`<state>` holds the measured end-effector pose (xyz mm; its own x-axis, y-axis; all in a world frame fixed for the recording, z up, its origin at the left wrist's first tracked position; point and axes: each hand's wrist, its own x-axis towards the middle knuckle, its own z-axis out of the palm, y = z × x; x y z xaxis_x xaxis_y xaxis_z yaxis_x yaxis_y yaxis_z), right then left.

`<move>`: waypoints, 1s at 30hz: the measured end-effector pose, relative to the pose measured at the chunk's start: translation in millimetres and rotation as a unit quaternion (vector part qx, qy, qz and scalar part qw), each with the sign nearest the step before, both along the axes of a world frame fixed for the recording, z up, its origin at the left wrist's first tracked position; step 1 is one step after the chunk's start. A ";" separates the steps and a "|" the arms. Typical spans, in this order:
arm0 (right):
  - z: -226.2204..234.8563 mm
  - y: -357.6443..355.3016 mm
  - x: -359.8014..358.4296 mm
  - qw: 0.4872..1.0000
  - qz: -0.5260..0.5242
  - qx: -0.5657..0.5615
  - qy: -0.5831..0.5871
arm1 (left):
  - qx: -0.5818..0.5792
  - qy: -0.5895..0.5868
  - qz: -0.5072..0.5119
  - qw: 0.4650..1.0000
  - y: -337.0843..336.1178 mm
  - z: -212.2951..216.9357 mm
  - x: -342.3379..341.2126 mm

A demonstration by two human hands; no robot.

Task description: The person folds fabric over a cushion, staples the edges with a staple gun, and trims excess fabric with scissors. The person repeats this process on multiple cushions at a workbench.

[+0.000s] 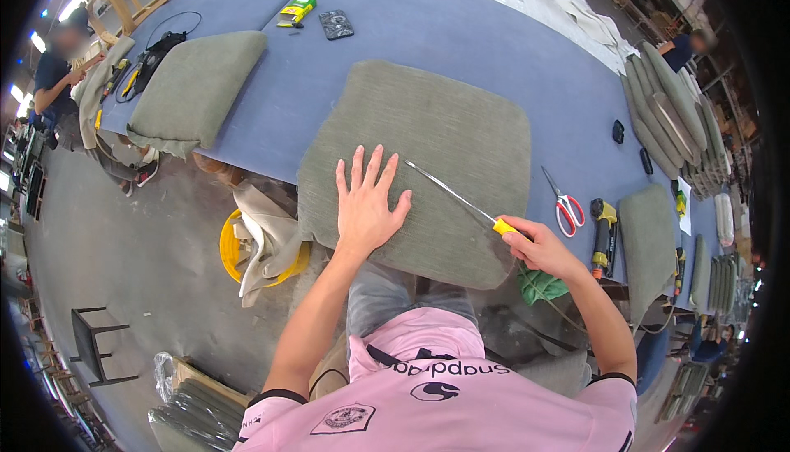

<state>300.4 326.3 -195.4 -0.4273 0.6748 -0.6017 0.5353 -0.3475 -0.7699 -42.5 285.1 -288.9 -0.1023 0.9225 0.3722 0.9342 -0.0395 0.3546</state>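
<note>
Two hands | left [368,212] spread, empty, on cushion [436,131] | right [541,249] closed round screwdriver [455,194], handle [502,227] part-hidden

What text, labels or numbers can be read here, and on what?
Shirt: dark lettering and emblems; largest print partly legible, wording not copied out.
Yellow-green box: print too small to read.
Yellow-black tool by the scissors: any markings too small to read.
Cushion and screwdriver: no text visible.
</note>
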 end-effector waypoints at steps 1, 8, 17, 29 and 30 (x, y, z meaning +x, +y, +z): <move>1.2 0.9 -1.7 1.000 -0.001 -0.011 0.006 | 0.001 0.000 -0.002 1.000 0.1 1.0 -0.8; 0.3 12.1 0.0 1.000 0.025 -0.008 -0.006 | 0.001 -0.002 0.002 1.000 -1.9 1.0 -2.0; 1.4 12.6 -2.9 0.759 0.167 0.531 -0.339 | 0.006 -0.002 -0.004 1.000 -6.8 -4.0 -4.7; 14.9 89.3 24.6 0.978 0.119 0.074 -0.157 | 0.021 -0.037 -0.006 0.999 -15.4 -2.0 -12.9; 15.1 86.3 20.2 0.987 0.095 0.023 -0.126 | 0.016 -0.038 -0.006 0.999 -20.4 -5.2 -14.5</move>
<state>320.6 412.6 -180.3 -0.3892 0.6250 -0.6767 0.7648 -0.1902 -0.6156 -57.0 264.7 -294.1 -0.1209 0.9112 0.3939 0.9040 -0.0628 0.4228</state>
